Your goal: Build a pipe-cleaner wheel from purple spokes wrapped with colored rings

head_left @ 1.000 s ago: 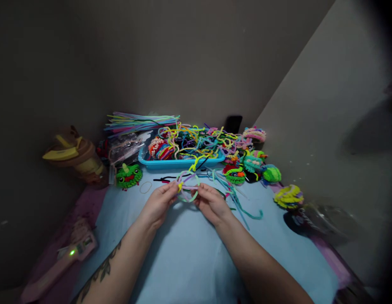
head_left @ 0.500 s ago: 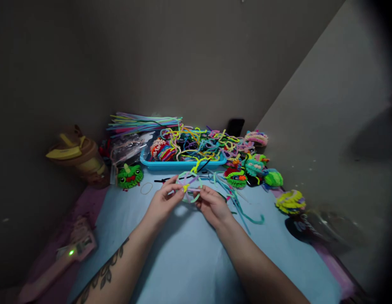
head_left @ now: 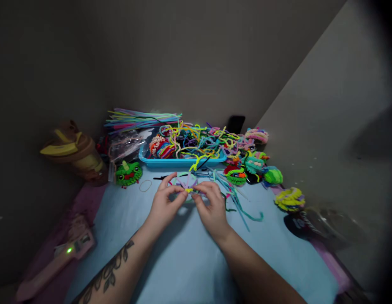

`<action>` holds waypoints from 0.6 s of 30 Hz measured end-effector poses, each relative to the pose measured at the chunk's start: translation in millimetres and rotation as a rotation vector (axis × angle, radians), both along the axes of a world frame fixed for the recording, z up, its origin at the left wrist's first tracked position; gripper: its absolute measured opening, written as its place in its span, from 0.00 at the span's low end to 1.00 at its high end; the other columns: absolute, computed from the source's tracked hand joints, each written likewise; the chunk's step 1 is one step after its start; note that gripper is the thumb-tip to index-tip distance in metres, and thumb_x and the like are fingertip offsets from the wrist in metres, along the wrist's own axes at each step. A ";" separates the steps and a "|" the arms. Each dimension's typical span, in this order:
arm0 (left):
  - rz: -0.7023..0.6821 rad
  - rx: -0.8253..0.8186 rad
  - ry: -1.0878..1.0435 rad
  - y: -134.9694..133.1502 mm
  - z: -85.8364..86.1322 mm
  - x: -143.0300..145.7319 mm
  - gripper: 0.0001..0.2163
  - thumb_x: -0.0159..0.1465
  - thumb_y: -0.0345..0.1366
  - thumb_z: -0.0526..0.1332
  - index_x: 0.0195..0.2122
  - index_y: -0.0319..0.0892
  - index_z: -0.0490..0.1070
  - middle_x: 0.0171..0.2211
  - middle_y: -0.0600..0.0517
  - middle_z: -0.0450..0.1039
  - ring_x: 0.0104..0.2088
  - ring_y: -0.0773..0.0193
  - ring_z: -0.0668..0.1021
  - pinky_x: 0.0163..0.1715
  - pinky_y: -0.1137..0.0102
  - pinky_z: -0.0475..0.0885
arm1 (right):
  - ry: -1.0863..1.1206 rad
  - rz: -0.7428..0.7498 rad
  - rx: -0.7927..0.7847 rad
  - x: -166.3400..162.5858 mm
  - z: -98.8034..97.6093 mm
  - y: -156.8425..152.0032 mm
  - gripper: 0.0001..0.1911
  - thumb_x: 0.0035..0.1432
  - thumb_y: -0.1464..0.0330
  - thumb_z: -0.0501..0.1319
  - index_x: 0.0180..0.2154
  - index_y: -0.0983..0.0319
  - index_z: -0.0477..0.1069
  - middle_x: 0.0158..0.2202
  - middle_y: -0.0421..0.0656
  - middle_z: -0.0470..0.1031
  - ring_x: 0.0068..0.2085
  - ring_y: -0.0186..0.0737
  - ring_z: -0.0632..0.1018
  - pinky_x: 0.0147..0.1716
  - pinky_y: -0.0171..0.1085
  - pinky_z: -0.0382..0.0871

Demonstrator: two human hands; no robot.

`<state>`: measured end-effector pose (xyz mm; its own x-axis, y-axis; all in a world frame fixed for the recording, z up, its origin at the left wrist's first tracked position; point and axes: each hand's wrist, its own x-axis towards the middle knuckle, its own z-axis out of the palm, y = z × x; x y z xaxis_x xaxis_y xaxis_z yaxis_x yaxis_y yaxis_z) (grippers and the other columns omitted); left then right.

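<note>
Pipe-cleaner ring (head_left: 187, 180), held in two bare hands over the middle of a blue-covered worktop (head_left: 183, 261). Its rim is pale green, and lilac spokes run inward to a yellow centre (head_left: 189, 190). Left hand (head_left: 164, 204): thumb and forefinger are pinched on the ring at the yellow centre, while another finger is raised beside the rim. Right hand (head_left: 213, 207): thumb and fingers are closed on the ring just beside that centre; which strand lies between them is too small for me to make out. Toward the far edge of the worktop, a blue tray (head_left: 183, 163) carries a tangle of coloured pipe cleaners (head_left: 199, 141). A straight bundle (head_left: 142, 119) lies by the far left corner, behind a clear bag (head_left: 124, 147). A green toy (head_left: 129, 173) with large eyes sits near the tray's left end. Loose blue strands (head_left: 241, 207) lie to the right of the right hand. Fluffy toys line the right edge, the nearest a yellow one (head_left: 290, 199). A black phone (head_left: 236, 125) stands by the far right corner. At the left edge are a brown cup (head_left: 85, 164) and, nearer, a pink device (head_left: 83, 245) with a green light.
</note>
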<state>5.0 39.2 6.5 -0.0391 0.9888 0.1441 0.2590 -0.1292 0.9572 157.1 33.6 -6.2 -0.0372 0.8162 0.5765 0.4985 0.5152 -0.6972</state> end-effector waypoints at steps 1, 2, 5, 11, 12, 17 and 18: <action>-0.007 0.011 0.019 -0.9 0.2 0.9 0.06 0.54 0.38 0.63 0.26 0.42 0.76 0.56 0.44 0.63 0.57 0.51 0.66 0.57 0.59 0.56 | -0.014 -0.002 0.005 -0.1 0.2 -0.1 0.07 0.58 0.71 0.58 0.39 0.57 0.71 0.38 0.44 0.69 0.43 0.42 0.70 0.44 0.43 0.65; -0.016 0.019 0.037 -1.6 0.3 1.5 0.06 0.55 0.38 0.63 0.26 0.42 0.76 0.56 0.43 0.63 0.57 0.51 0.66 0.57 0.59 0.56 | -0.023 -0.005 0.008 -0.2 0.2 0.1 0.06 0.58 0.72 0.58 0.37 0.58 0.71 0.37 0.44 0.69 0.42 0.42 0.70 0.43 0.43 0.65; -0.047 0.019 0.059 -2.7 0.0 2.5 0.06 0.55 0.38 0.63 0.27 0.42 0.76 0.57 0.43 0.62 0.58 0.51 0.65 0.57 0.59 0.56 | -0.044 -0.011 0.015 0.2 0.0 1.1 0.05 0.58 0.72 0.57 0.33 0.59 0.70 0.35 0.43 0.68 0.41 0.42 0.70 0.41 0.42 0.65; -0.084 -0.044 0.004 -2.2 0.6 4.5 0.06 0.55 0.38 0.62 0.27 0.41 0.75 0.57 0.42 0.62 0.59 0.51 0.64 0.58 0.59 0.54 | -0.065 -0.018 0.034 -0.6 1.1 -0.7 0.05 0.57 0.73 0.56 0.32 0.59 0.69 0.34 0.43 0.68 0.39 0.41 0.70 0.40 0.42 0.65; -0.084 -0.053 -0.010 -2.2 0.7 5.0 0.06 0.55 0.38 0.62 0.26 0.41 0.75 0.57 0.42 0.63 0.59 0.51 0.64 0.58 0.59 0.54 | -0.061 -0.028 0.045 -0.8 1.3 -1.4 0.05 0.57 0.73 0.57 0.33 0.59 0.70 0.34 0.43 0.68 0.40 0.42 0.70 0.40 0.42 0.65; 0.009 -0.074 -0.065 -1.9 -1.5 5.0 0.06 0.54 0.38 0.63 0.26 0.41 0.75 0.56 0.42 0.63 0.58 0.51 0.65 0.58 0.60 0.54 | -0.142 -0.058 0.189 -0.4 0.9 -4.3 0.11 0.55 0.74 0.59 0.39 0.55 0.73 0.36 0.44 0.69 0.41 0.43 0.69 0.42 0.44 0.66; 0.030 -0.071 -0.071 -1.7 -2.3 4.4 0.06 0.54 0.38 0.63 0.26 0.41 0.75 0.56 0.42 0.63 0.58 0.51 0.65 0.58 0.60 0.54 | -0.166 -0.061 0.210 -0.1 0.6 -4.5 0.12 0.55 0.74 0.60 0.40 0.54 0.74 0.36 0.44 0.70 0.41 0.43 0.69 0.42 0.45 0.65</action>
<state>9.5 37.6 4.2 -0.0770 0.9946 0.0695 0.1927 -0.0535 0.9798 156.9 29.0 -5.6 -0.1003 0.6828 0.7237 0.6316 0.6057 -0.4840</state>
